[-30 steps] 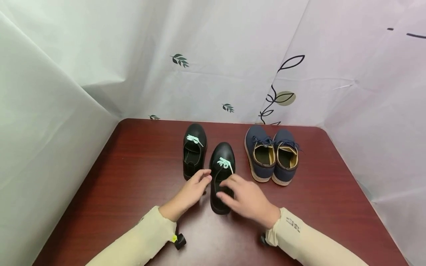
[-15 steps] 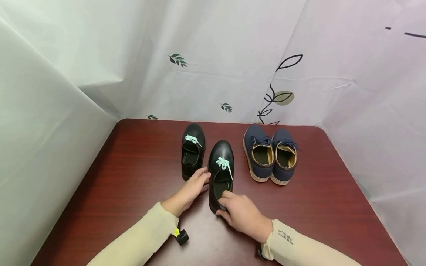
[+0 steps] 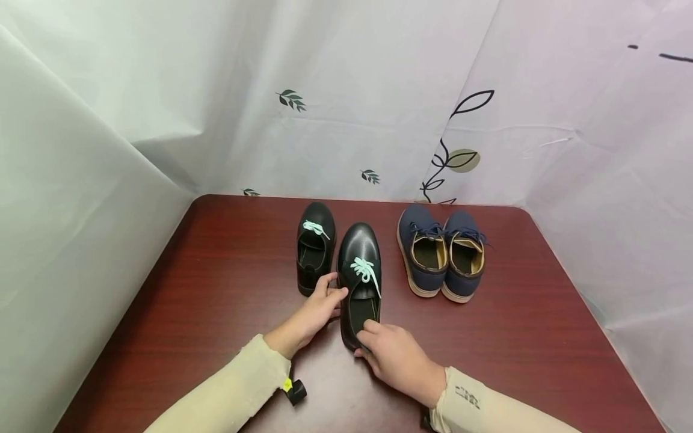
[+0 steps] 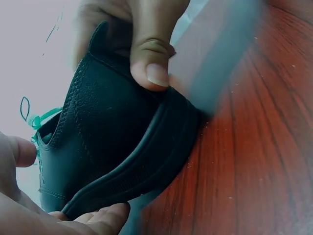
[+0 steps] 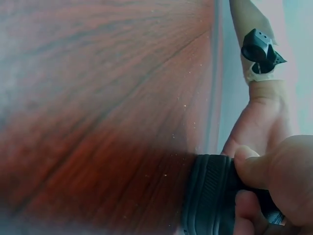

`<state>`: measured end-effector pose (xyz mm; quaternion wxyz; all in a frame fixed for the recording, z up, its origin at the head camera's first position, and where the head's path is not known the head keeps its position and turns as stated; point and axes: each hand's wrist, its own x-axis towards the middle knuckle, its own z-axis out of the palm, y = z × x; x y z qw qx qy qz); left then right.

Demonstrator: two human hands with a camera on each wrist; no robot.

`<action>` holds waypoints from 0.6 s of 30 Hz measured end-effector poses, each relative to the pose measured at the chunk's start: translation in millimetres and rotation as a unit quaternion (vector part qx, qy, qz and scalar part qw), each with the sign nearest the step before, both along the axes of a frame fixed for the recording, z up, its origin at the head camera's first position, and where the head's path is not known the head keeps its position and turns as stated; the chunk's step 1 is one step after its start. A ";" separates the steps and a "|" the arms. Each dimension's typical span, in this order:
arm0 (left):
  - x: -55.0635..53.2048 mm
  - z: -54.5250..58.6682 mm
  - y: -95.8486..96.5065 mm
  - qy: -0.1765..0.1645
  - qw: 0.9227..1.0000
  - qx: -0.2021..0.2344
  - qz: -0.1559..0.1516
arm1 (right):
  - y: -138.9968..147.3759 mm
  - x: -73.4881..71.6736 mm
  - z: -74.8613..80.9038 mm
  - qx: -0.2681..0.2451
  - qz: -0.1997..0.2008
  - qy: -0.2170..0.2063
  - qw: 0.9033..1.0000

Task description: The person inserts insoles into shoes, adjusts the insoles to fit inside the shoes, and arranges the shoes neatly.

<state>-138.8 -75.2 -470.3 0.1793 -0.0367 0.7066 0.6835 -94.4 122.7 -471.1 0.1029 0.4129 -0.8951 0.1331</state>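
A black leather lace-up shoe (image 3: 360, 240) with mint-green laces points away from me at the middle of the table. My right hand (image 3: 399, 359) pinches its heel, thumb outside the back and fingers inside the opening. At the shoe's left side is my left hand (image 3: 310, 316). In the left wrist view, that hand's fingers curl under the sole and its thumb lies near the laces; the shoe's toe end (image 4: 51, 196) tilts up off the table. The matching black shoe (image 3: 317, 214) stands just behind and left of it.
A pair of navy blue shoes (image 3: 426, 264) with tan soles stands side by side at the right. The dark red wooden table (image 3: 227, 270) ends against a white leaf-print curtain (image 3: 335, 138). Wrist cameras, one (image 3: 295, 392) under the left sleeve, hang beneath the forearms.
My right hand has come down from above the shoe's opening and taken hold of the heel. The left hand has closed in on its side, and the toe has risen slightly.
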 end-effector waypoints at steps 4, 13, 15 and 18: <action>4.5 2.5 0.0 0.041 0.999 -0.013 0.004 | -0.1 2.1 -2.8 0.001 0.009 0.033 0.999; 14.8 33.2 -16.6 0.143 0.989 -0.016 0.034 | -8.8 1.9 18.2 -0.049 0.039 0.116 0.991; 16.2 41.4 -23.7 0.163 0.986 -0.006 0.044 | -14.5 0.4 27.2 -0.051 0.043 0.123 0.990; 17.6 54.0 -35.3 0.187 0.980 0.009 0.062 | -25.4 -3.0 38.7 -0.050 0.043 0.127 0.990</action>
